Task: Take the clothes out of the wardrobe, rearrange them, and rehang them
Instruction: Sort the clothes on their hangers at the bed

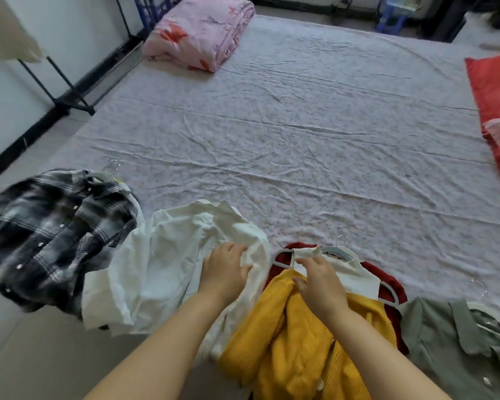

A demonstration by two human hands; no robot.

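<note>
Clothes crowd the near edge of the bed (pixel 300 125), open room beyond, my left hand (pixel 224 268) gripping the white shirt (pixel 162 255), my right hand (pixel 319 284) pinching the cream top (pixel 355 272), plaid shirt (pixel 49 226) left, green shirt (pixel 445 342) right, quilt (pixel 199 33) and pillow (pixel 494 90) far off.

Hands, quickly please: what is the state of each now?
Left hand: closed, gripping the crumpled white cloth shirt.
Right hand: closed, pinching the neckline of the cream cloth top, above the yellow knitted sweater.
</note>
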